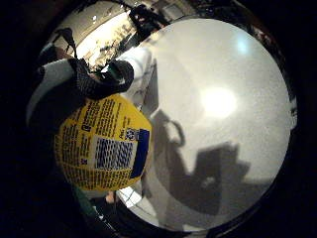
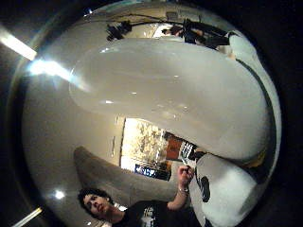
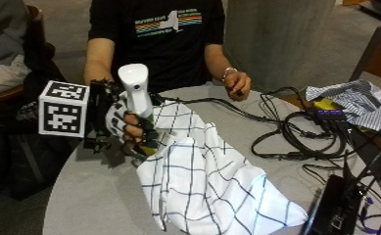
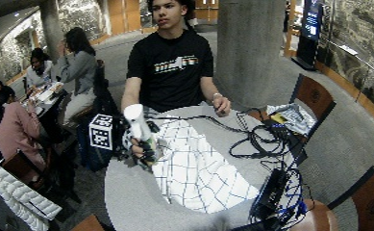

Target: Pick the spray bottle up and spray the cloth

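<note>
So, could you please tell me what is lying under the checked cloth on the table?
Only the round grey table shows around the white checked cloth. Whatever lies beneath its folds is covered. The gloved right hand holds the spray bottle beside it.

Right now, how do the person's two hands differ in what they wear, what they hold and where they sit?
The right hand wears a black glove and is raised at the table's near edge; the bare hand rests at the far edge. The right hand's fingers curl round the spray bottle, held upright beside the checked cloth; the bare hand touches neither. Both are at the grey table.
</note>
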